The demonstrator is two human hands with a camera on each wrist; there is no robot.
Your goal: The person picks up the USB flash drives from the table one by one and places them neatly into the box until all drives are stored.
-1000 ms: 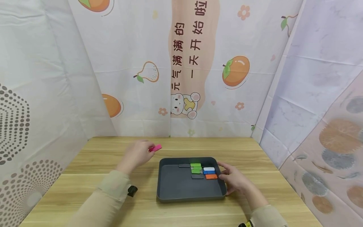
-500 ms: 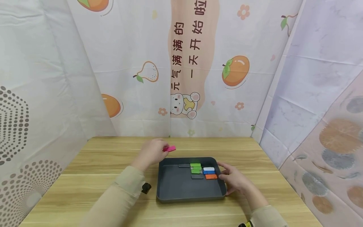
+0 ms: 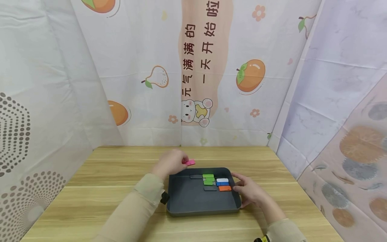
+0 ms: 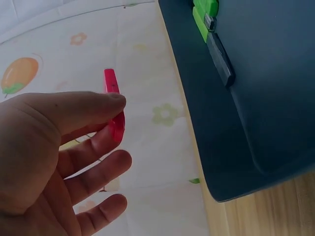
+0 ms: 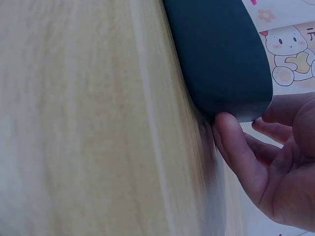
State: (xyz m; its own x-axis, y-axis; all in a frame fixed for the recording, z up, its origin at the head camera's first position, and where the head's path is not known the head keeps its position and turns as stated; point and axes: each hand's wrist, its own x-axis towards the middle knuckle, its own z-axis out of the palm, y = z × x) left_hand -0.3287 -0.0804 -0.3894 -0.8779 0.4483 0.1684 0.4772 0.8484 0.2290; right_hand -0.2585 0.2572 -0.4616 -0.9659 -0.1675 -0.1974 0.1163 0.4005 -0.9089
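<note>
My left hand (image 3: pixel 171 163) pinches a pink USB flash drive (image 3: pixel 190 162) between thumb and forefinger, above the tray's far left rim. In the left wrist view, the pink drive (image 4: pixel 112 81) points up from the fingertips while the other fingers hang half bent. A dark grey tray (image 3: pixel 202 212) lies on the table. On its right wall rests my right hand (image 3: pixel 249 191), holding the tray's side (image 5: pixel 221 64) with thumb and fingers. Inside the tray are green drives (image 3: pixel 208 183), a white drive (image 3: pixel 222 180), a blue drive (image 3: pixel 222 184), an orange drive (image 3: pixel 225 188) and dark grey drives (image 3: pixel 196 176).
The wooden table (image 3: pixel 105 188) extends around the tray. A printed curtain (image 3: pixel 145 107) hangs behind its far edge, and more cloth (image 3: pixel 341 101) hangs at the sides. The drives sit in the tray's far right part.
My left hand has moved right, carrying the pink flash drive from left of the tray to above its far left rim. My right hand and the tray have stayed put.
</note>
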